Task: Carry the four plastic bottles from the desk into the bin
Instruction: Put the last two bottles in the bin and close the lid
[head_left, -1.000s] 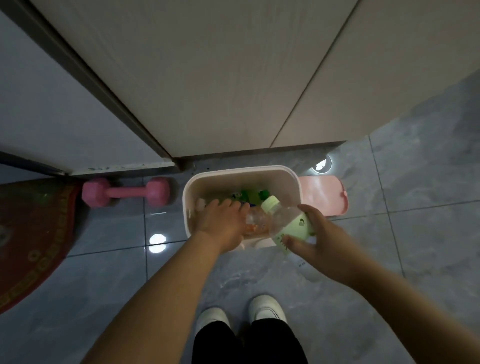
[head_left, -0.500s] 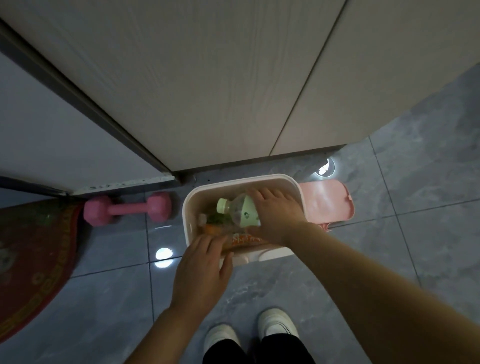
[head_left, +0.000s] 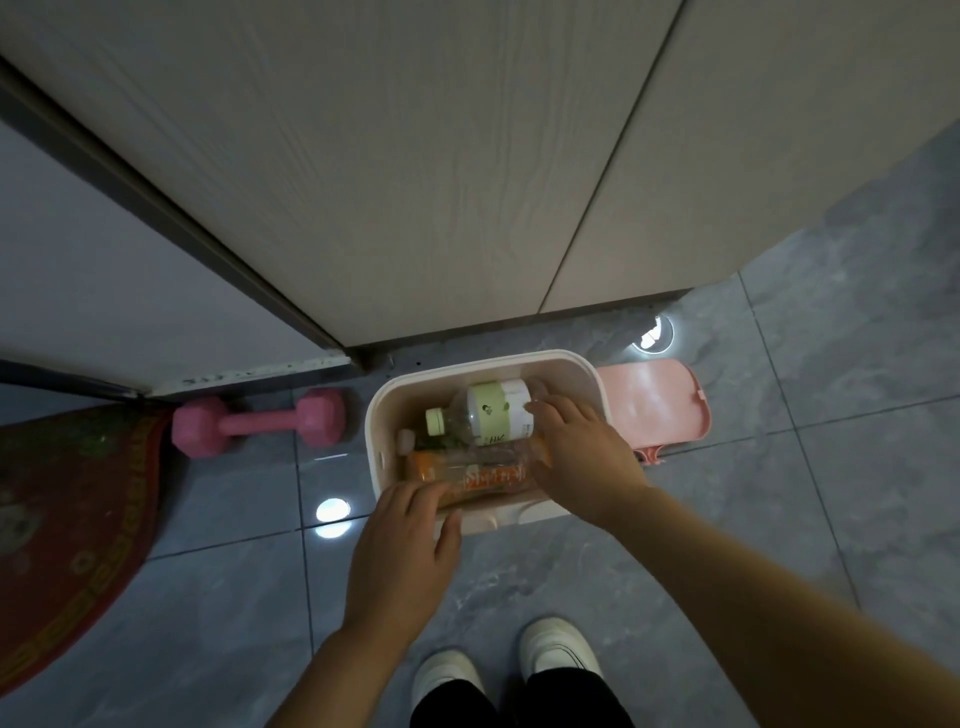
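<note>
A cream bin (head_left: 383, 415) stands on the floor against the cabinet. On top inside it lies a clear bottle with a pale green cap and label (head_left: 485, 410), cap pointing left. In front of it lies an orange-labelled bottle (head_left: 467, 473), also on its side. A white cap (head_left: 406, 440) and something green show underneath. My right hand (head_left: 582, 452) is over the bin's right side, fingers loose, fingertips touching the green-labelled bottle's base. My left hand (head_left: 405, 545) rests flat at the near rim, fingertips on the orange bottle.
The bin's pink lid (head_left: 657, 405) lies on the floor to the right of it. A pink dumbbell (head_left: 260, 423) sits to the left, a red rug (head_left: 67, 519) further left. Wooden cabinet doors (head_left: 415, 182) rise behind. My white shoes (head_left: 558, 649) stand on grey tiles.
My right hand carried the green-labelled bottle into the bin, laid it on the others and eased its grip. My left hand drew back from inside the bin to the near rim.
</note>
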